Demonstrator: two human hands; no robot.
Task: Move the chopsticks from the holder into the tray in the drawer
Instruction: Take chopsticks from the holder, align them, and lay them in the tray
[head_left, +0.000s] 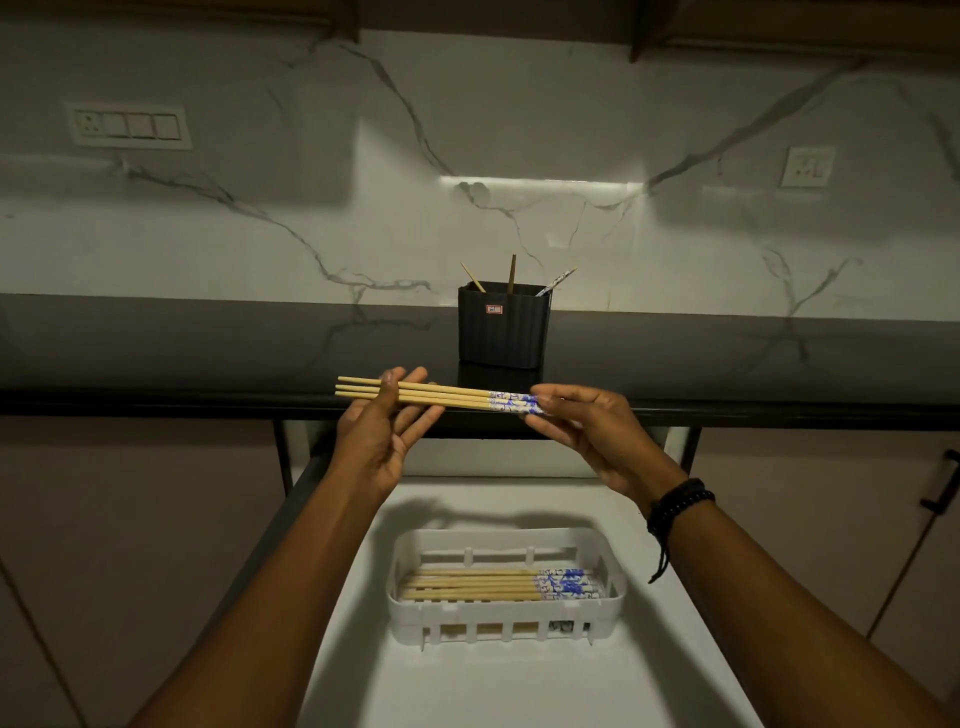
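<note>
bundle of chopsticks (441, 396), held level above the open drawer (519, 686), just in front of the counter edge (156, 402); about three or four sticks, lying side by side. pale bamboo shafts, tapered tips to the left, blue-and-white patterned ends to the right. left hand (382, 436) under the plain shafts, palm up, fingers mostly spread, thumb pressing lightly on top: a loose cradle, not a fist. right hand (592, 431) closed in a pinch on the patterned ends; beaded wristband (675, 506) at that wrist.

risks from here, as judgement: loose cradle on the left, so possible fanning or slipping of a stick during the descent; round, smooth shafts, likely to roll; bundle nearly as long as the tray, so possible catching of a tip on the rim if tilted or off-centre; possible disturbance of the sticks already laid there.

below, white slotted tray (506, 618) on the drawer floor, holding a row of matching chopsticks, patterned ends to the right, same orientation as the held bundle. behind, dark ribbed holder (503, 327) upright on the counter, three sticks standing in it, well apart from one another. task partly done by this evidence. marble-patterned wall (519, 130) beyond.
</note>
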